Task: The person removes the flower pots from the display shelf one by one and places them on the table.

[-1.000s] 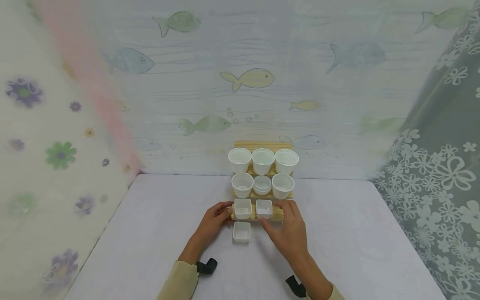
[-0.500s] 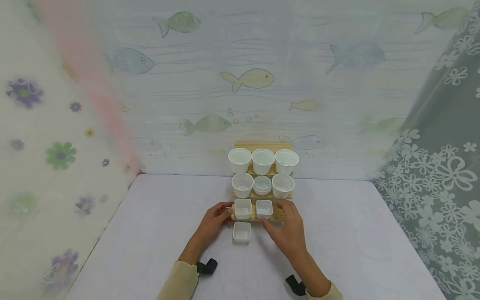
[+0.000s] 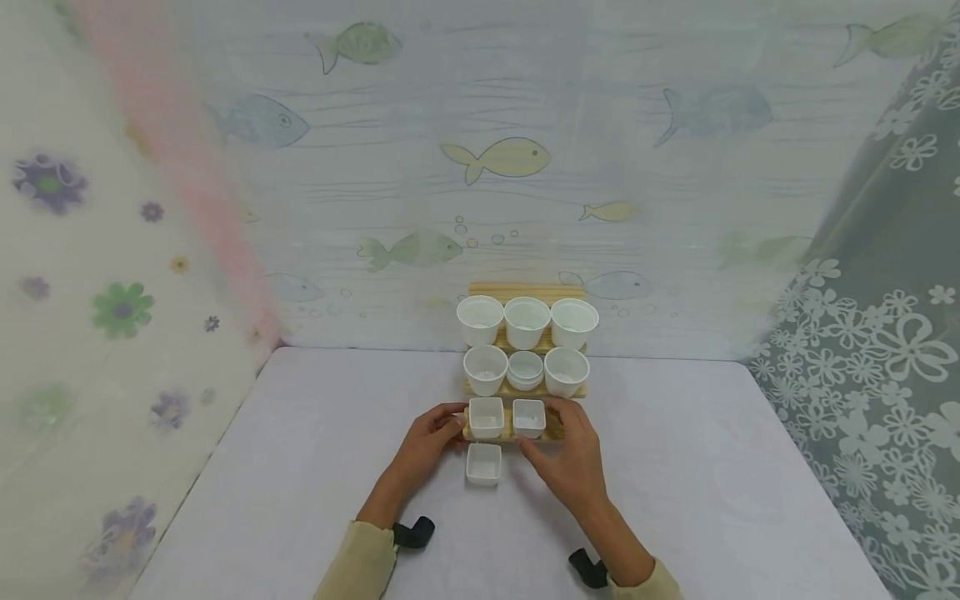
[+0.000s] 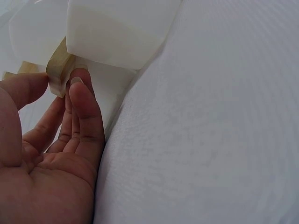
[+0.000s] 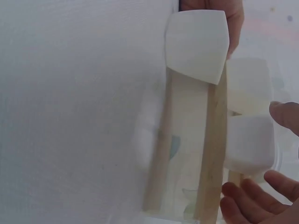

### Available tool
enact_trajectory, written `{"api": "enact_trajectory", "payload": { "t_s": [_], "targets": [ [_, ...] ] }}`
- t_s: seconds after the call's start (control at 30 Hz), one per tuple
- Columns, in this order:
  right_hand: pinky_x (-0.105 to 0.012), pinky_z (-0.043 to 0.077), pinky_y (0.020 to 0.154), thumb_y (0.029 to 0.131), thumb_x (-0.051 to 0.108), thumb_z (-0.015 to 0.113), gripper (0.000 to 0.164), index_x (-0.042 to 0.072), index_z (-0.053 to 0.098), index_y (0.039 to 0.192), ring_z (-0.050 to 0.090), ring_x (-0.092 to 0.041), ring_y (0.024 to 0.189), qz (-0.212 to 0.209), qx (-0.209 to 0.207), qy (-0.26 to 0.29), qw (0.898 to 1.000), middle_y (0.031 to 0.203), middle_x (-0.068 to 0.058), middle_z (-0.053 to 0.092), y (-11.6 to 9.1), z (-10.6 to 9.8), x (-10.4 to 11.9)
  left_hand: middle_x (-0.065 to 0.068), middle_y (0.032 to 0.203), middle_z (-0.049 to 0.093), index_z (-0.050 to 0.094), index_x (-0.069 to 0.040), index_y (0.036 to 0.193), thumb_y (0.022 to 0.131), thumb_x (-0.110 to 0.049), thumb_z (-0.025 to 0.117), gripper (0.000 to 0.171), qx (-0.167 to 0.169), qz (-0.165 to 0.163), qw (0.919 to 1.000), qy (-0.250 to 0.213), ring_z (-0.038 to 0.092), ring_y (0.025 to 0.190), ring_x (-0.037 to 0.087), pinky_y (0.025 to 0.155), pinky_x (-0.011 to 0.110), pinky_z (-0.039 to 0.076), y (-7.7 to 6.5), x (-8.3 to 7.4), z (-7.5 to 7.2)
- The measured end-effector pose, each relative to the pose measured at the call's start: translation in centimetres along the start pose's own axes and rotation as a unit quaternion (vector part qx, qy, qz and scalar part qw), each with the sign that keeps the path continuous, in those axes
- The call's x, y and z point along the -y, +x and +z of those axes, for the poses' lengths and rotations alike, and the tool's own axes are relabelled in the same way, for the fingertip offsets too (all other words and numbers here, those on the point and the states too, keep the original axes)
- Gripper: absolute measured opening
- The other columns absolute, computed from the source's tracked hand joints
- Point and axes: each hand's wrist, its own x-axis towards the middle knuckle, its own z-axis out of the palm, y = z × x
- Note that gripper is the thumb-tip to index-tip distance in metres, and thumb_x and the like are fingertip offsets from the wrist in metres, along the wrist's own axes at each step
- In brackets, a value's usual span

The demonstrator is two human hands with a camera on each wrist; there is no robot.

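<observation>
A tiered wooden stand (image 3: 553,429) holds small white cups in rows. My left hand (image 3: 426,442) pinches the left end of its lowest tier; the left wrist view shows the wooden end (image 4: 58,65) between thumb and fingers. My right hand (image 3: 572,454) is at the square white cup (image 3: 529,419) on that tier, thumb at its front, index finger at its right side. In the right wrist view this cup (image 5: 250,142) lies between thumb and fingers. Left of it stands another square cup (image 3: 486,417). A third square cup (image 3: 483,464) sits on the table before the stand.
Higher on the stand are round white cups: three on top, including a middle one (image 3: 527,323), and three below, with a smaller cup (image 3: 525,370) in the middle. The white-covered table (image 3: 300,467) meets a fish-printed backdrop (image 3: 420,192). A flowered grey curtain (image 3: 870,400) hangs at right.
My right hand has shifted slightly left, bringing its index finger closer to the square cup. My left hand and the stand have stayed put.
</observation>
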Motion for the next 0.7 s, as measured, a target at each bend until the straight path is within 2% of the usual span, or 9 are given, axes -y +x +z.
{"api": "enact_trajectory", "payload": {
  "t_s": [0.23,0.3,0.53,0.7],
  "targets": [
    [-0.022,0.049,0.102,0.073,0.011,0.099,0.072,0.003,0.061,0.134,0.065,-0.022,0.119,-0.004,0.009,0.01,1.0,0.128,-0.013,0.066,0.05,0.35,-0.43,0.01,0.107,0.074,0.063,-0.004,0.141,0.108,-0.019,0.064,0.036,-0.001,0.003,1.0,-0.004,0.068,0.094,0.02,0.078,0.027,0.058,-0.05,-0.07,0.01],
    [-0.02,0.048,0.102,0.074,0.011,0.099,0.072,0.003,0.061,0.135,0.064,-0.022,0.119,-0.004,0.011,0.01,1.0,0.129,-0.012,0.066,0.05,0.39,-0.45,0.01,0.107,0.074,0.063,-0.005,0.141,0.108,-0.019,0.063,0.036,-0.002,-0.001,1.0,-0.004,0.068,0.095,0.02,0.079,0.027,0.058,-0.04,-0.01,0.0],
    [-0.041,0.057,0.098,0.074,0.01,0.099,0.07,0.004,0.062,0.134,0.065,-0.021,0.117,-0.008,0.004,0.006,1.0,0.128,-0.009,0.065,0.13,0.4,-0.42,0.011,0.11,0.074,0.062,-0.005,0.143,0.108,-0.022,0.064,0.039,0.001,-0.005,0.9999,-0.011,0.069,0.097,0.02,0.081,0.028,0.058,0.01,0.06,-0.02],
    [-0.043,0.059,0.093,0.074,0.006,0.098,0.07,0.004,0.061,0.134,0.066,-0.023,0.112,-0.007,0.004,0.015,1.0,0.126,-0.01,0.065,0.17,0.42,-0.47,0.011,0.11,0.074,0.062,-0.006,0.142,0.109,-0.022,0.063,0.037,0.003,-0.003,0.9999,-0.011,0.07,0.097,0.019,0.081,0.028,0.059,0.0,0.08,-0.02]
  ]
}}
